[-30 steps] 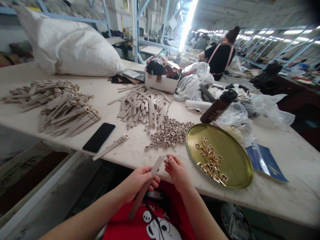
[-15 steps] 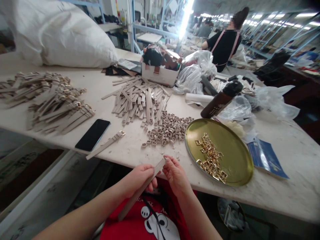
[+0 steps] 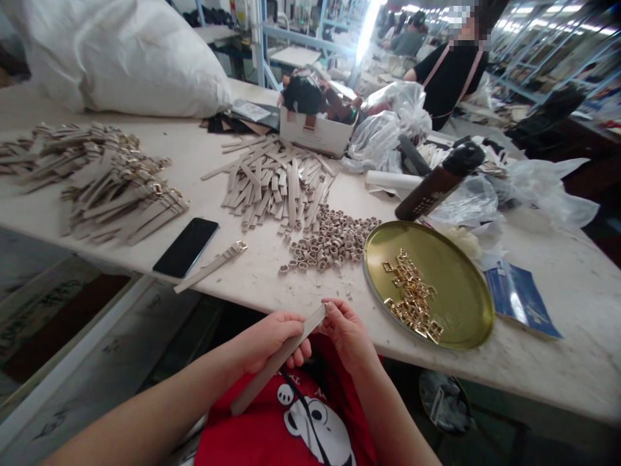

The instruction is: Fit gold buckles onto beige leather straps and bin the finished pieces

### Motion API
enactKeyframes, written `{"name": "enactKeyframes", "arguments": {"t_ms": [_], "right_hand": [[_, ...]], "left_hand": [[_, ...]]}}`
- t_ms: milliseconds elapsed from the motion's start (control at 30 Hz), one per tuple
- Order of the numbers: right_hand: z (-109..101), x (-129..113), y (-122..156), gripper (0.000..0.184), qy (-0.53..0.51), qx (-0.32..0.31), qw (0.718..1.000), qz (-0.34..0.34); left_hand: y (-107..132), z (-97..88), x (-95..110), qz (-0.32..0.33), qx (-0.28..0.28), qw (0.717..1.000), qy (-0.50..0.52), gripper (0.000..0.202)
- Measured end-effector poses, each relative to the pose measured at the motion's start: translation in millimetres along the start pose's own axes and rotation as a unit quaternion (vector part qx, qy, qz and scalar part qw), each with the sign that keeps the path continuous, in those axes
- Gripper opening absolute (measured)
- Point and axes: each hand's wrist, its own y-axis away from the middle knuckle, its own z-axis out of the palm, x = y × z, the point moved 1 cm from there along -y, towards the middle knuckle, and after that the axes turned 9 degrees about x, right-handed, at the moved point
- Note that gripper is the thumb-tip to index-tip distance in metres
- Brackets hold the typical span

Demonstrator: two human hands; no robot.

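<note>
A long beige strap (image 3: 264,380) runs slantwise across my lap, held in both hands. My left hand (image 3: 279,340) is closed round its middle, the thumb on top. At the strap's upper end, my right hand (image 3: 347,330) pinches the tip; whatever else lies between those fingers is too small to make out. Just beyond the hands is a heap of small beige loops (image 3: 330,243). Gold buckles (image 3: 412,294) lie in a round gold tray (image 3: 466,317) to the right. One strap with a buckle (image 3: 213,265) lies alone at the table's front edge.
Loose straps (image 3: 279,184) are heaped behind the loops, and buckled straps (image 3: 116,188) at the left. A phone (image 3: 187,247), a dark bottle (image 3: 439,184), a blue booklet (image 3: 521,301), a box (image 3: 315,134) and a big white sack (image 3: 130,65) stand or lie around. A person (image 3: 451,77) is beyond the table.
The view has shifted slightly, so the table's things appear a little higher and further right. Both hands keep their hold on the strap, with hardly any movement between them.
</note>
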Motion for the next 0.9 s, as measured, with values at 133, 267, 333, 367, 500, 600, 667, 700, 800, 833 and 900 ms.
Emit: {"name": "enactKeyframes", "arguments": {"t_ms": [133, 267, 333, 367, 500, 600, 667, 700, 800, 833, 900], "right_hand": [[-4, -1, 9, 0.025, 0.121, 0.015, 0.987, -0.104], [-5, -4, 19, 0.024, 0.162, -0.028, 0.981, -0.104], [-3, -5, 21, 0.024, 0.154, -0.043, 0.984, -0.080], [-2, -5, 21, 0.023, 0.153, -0.048, 0.984, -0.073], [4, -4, 19, 0.026, 0.129, -0.039, 0.989, -0.062], [9, 1, 16, 0.029, 0.076, -0.011, 0.994, -0.083], [11, 4, 13, 0.026, 0.070, -0.026, 0.993, -0.096], [9, 3, 12, 0.025, 0.081, -0.045, 0.991, -0.101], [-7, -17, -2, 0.024, 0.176, -0.072, 0.971, -0.146], [-17, -31, -9, 0.024, 0.231, -0.049, 0.955, -0.181], [-40, -68, -29, 0.023, 0.376, 0.065, 0.881, -0.279]], "left_hand": [[7, -6.1, 0, 0.075, -0.001, 0.986, -0.147, 0.023], [16, -12.5, 9, 0.128, 0.001, 0.945, -0.301, 0.027], [17, -12.6, 12, 0.135, 0.024, 0.934, -0.330, 0.028], [17, -11.5, 12, 0.142, 0.035, 0.930, -0.337, 0.029], [5, -2.2, 4, 0.210, 0.089, 0.927, -0.299, 0.034], [-6, 5.0, 0, 0.236, 0.099, 0.937, -0.238, 0.053], [-14, 8.2, 1, 0.235, 0.088, 0.944, -0.216, 0.058], [-18, 8.8, 3, 0.234, 0.086, 0.946, -0.209, 0.057], [-30, 6.4, 10, 0.233, 0.081, 0.951, -0.189, 0.046], [-34, 4.6, 11, 0.230, 0.081, 0.953, -0.179, 0.044], [-40, 1.1, 12, 0.223, 0.084, 0.957, -0.163, 0.044]]}}
